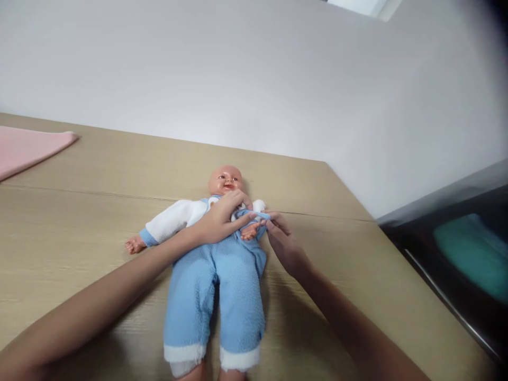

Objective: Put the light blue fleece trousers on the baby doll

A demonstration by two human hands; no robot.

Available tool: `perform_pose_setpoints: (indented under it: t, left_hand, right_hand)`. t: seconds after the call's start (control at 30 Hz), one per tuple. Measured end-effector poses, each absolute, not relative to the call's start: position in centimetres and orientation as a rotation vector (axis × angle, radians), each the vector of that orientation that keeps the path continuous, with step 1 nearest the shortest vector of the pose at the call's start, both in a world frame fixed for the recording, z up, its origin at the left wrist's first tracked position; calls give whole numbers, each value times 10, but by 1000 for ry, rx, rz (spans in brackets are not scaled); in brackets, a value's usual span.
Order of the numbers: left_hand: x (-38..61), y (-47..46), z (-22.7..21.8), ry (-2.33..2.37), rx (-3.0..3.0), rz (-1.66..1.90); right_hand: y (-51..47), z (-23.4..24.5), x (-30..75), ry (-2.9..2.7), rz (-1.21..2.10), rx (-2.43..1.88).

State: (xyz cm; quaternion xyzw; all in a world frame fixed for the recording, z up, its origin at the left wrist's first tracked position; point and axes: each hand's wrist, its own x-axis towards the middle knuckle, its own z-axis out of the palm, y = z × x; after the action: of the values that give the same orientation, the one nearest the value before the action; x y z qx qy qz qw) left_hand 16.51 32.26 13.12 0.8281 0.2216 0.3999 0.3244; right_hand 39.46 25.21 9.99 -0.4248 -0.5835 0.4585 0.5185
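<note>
A baby doll [216, 264] lies on its back on the wooden table [79, 227], head away from me. It wears a light blue fleece romper with white sleeves and white cuffs. My left hand [220, 219] lies across the doll's chest and grips the cloth and the doll's bent arm there. My right hand [283, 241] is at the doll's side and pinches the blue cuff of the sleeve [260, 216], stretched between both hands. The doll's small hand [250, 232] shows below that sleeve. Its other arm [159, 230] lies stretched out to the left.
A folded pink cloth [27, 151] lies at the far left corner of the table. A white wall rises behind the table. Off the table's right edge stands a dark container [448, 248] with a teal cloth [472, 254] in it.
</note>
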Motion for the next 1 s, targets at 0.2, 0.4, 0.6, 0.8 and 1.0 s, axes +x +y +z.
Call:
perform_pose_setpoints:
  t: [0.2,0.4,0.6,0.8,1.0]
  left_hand:
    - [166,323,130,673,2151,984]
    - [170,323,131,812,2120,897]
    - [175,330,131,842,2080,949]
    - [174,333,134,921,2026,1039]
    - [177,331,131,1004,2009,1087]
  right_hand:
    - [248,94,387,-1327,932,-1171]
    - [241,89,379,-1256,754,-1311]
    - [272,85,381,-1191,865,-1303]
    - [295,86,378,-1210,892,-1278]
    - [296,77,382,-1235,875,-1287]
